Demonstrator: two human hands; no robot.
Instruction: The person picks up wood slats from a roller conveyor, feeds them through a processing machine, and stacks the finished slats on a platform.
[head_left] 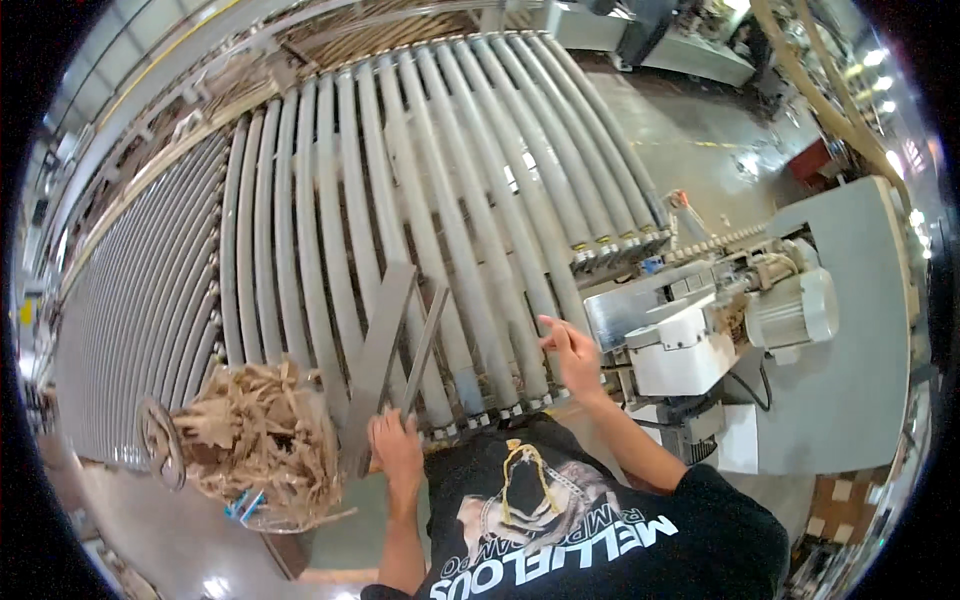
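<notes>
A wide flat grey board (380, 340) lies slantwise on the metal rollers, its near end jutting past the conveyor's front edge. My left hand (397, 447) is at that near end, fingers curled at the board's right edge. Just right of the board is a narrow grey strip (428, 345), its lower end close to my left fingertips. Over the rollers to the right, my right hand (573, 360) is raised with the index finger stretched out and nothing visible in it.
The roller conveyor (470, 200) stretches away in front. Crumpled brown paper (265, 440) fills a clear bag at left, beside a handwheel (162, 443). To the right stands a machine with a white motor (790, 308) on a grey table (850, 400).
</notes>
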